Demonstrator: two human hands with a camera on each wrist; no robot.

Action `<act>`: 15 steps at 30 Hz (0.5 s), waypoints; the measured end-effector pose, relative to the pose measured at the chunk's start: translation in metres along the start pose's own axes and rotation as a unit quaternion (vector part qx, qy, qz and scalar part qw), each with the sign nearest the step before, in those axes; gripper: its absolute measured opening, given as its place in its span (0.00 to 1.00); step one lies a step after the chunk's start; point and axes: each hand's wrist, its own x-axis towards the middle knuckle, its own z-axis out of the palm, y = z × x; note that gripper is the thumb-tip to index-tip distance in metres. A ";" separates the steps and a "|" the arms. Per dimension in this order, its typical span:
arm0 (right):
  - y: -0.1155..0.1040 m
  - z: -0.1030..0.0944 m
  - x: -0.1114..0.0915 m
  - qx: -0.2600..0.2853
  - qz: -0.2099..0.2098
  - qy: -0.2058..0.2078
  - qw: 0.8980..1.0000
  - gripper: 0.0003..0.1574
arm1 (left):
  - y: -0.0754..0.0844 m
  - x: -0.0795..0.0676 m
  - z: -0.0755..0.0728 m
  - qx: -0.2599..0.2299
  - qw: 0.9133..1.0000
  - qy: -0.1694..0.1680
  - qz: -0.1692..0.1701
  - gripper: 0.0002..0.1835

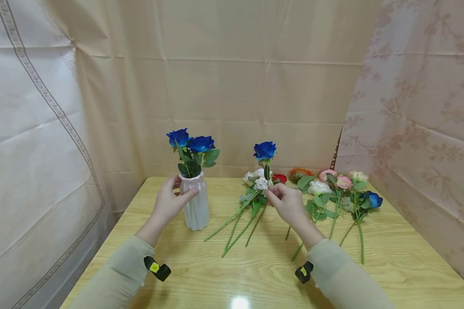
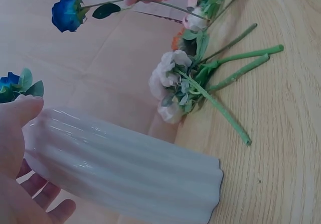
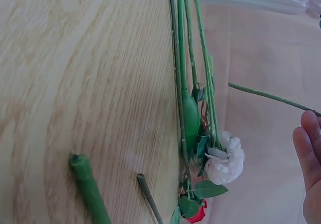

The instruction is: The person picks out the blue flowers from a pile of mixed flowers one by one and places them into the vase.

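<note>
The right hand (image 1: 290, 204) fingers pinched a blue rose (image 1: 264, 150) upright, bloom above them, while left hand (image 1: 169, 202) fingers wrapped the vase (image 1: 195, 206).

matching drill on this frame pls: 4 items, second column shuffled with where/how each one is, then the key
Items:
1. white vase
2. blue rose with its stem pinched
3. white flowers with long green stems
4. orange flower

Places or states:
A. lying on the table between the two hands
B. held upright above the table by the right hand
C. standing on the table, gripped by the left hand, with two blue roses in it
D. lying at the back of the table, near the curtain

Pairs: 1-C, 2-B, 3-A, 4-D
</note>
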 end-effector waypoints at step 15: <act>-0.001 0.002 0.000 -0.009 -0.023 0.008 1.000 0.07 | 0.015 -0.004 -0.008 -0.026 0.998 0.064 0.012 0.46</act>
